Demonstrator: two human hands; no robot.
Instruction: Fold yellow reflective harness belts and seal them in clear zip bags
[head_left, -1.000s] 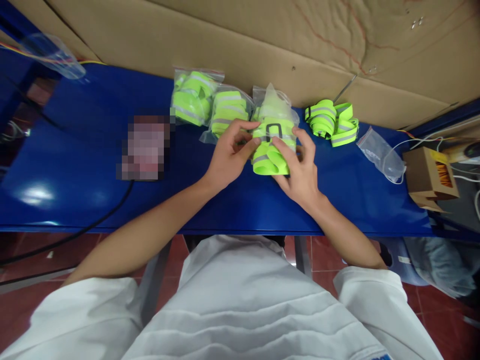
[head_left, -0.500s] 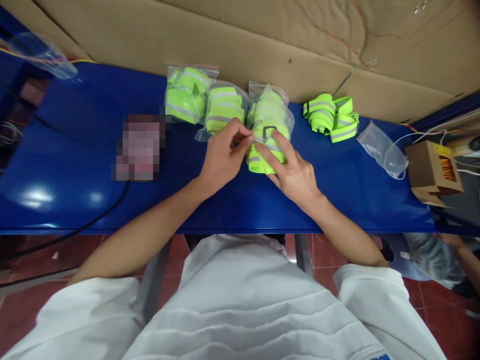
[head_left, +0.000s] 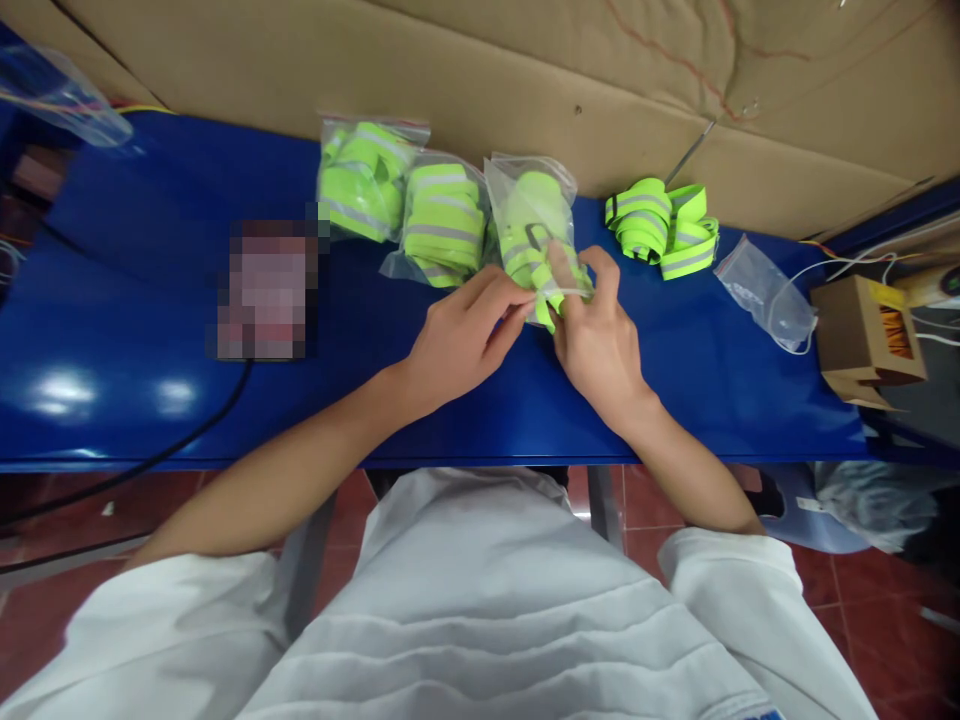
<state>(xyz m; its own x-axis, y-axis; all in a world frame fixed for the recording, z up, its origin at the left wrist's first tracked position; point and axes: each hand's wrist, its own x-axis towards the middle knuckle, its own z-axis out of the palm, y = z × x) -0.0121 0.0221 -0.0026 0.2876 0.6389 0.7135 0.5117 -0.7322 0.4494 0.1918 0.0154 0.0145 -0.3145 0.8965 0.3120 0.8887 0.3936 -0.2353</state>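
A neon-yellow rolled belt (head_left: 523, 250) with grey reflective stripes and a black buckle lies mostly inside a clear zip bag (head_left: 559, 180), its near end at the bag's mouth. My left hand (head_left: 469, 328) pinches the left side of the bag's mouth between thumb and fingers. From the right, my right hand (head_left: 600, 345) has a finger reaching in at the mouth and pressing on the belt. Another finger of it is bent outside the plastic. My right thumb is partly hidden.
Left of my hands sit two bagged yellow belts, one nearer (head_left: 444, 225) and one farther (head_left: 364, 180). Two unbagged belt rolls (head_left: 639, 218) lie right, then a clear bag (head_left: 761, 295) and a cardboard box (head_left: 862, 325). A blurred-out object (head_left: 270, 290) with a black cable is left.
The bag's mouth has come nearer to me over the belt, covering more of it. Both hands moved slightly right and toward me, and a right finger now reaches inside the plastic.
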